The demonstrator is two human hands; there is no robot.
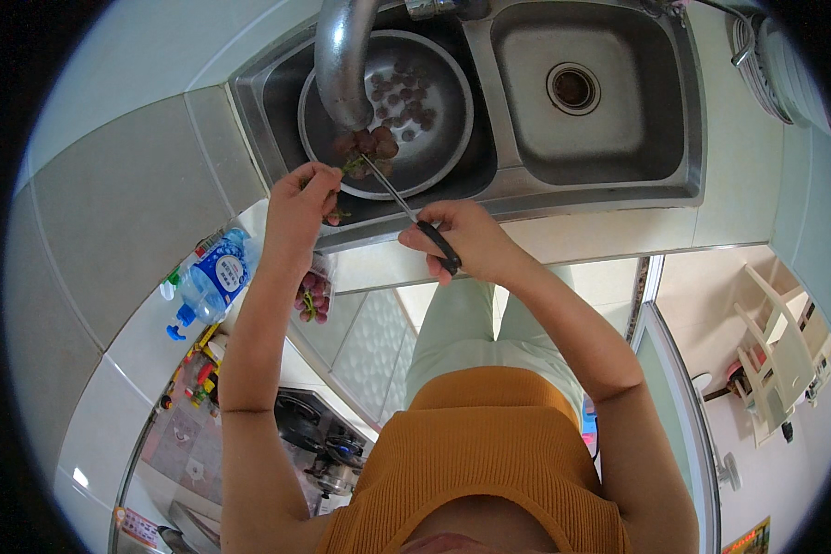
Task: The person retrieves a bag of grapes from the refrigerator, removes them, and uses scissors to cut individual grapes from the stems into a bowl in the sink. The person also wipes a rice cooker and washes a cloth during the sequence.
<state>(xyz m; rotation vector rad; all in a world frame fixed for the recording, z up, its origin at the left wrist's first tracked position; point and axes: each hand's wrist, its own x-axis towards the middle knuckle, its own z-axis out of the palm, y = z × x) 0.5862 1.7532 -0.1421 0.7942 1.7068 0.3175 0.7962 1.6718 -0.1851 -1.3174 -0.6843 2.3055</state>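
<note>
A small bunch of red grapes (375, 144) hangs over the near left rim of a round metal basin (450, 163). By its green stem, my left hand (306, 197) holds the bunch. In my right hand (467, 235) is a pair of scissors (395, 192) with dark handles. Their blades reach up and left to the stem among the grapes; I cannot tell whether they are parted. Several loose grapes (405, 97) lie in the bottom of the basin, which sits in the left bowl of the sink. The faucet (346, 62) arches over the basin's left side.
The right sink bowl (623, 149) has a drain. A bag of grapes (313, 294) and a blue pump bottle (215, 277) stand on the counter by my left forearm. Stacked plates (779, 69) are at the far right. A stove with cookware (311, 429) lies lower left.
</note>
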